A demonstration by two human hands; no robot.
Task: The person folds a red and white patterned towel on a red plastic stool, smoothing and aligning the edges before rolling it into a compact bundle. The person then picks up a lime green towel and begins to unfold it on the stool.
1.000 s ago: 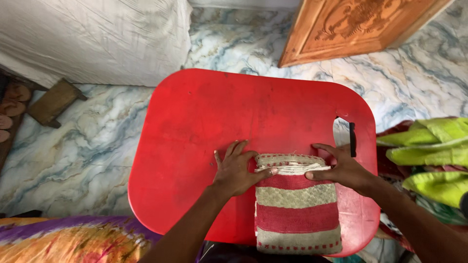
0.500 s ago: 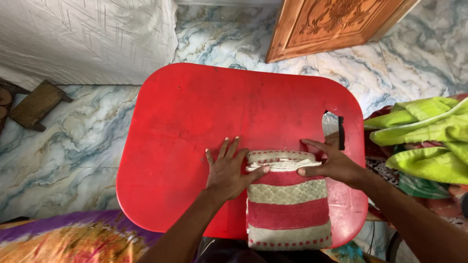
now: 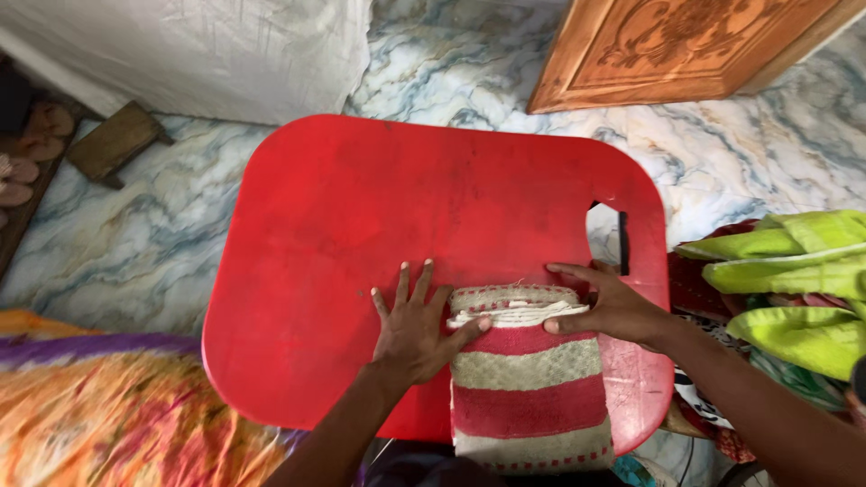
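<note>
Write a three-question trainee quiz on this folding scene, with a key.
1. True or false: the striped towel hangs partly over the near edge of the red table.
2. Which hand lies mostly flat on the tabletop beside the towel? A) left hand B) right hand
3. What colour is the cloth heap to the right of the table?

Key: 1 true; 2 A; 3 bright green.
</note>
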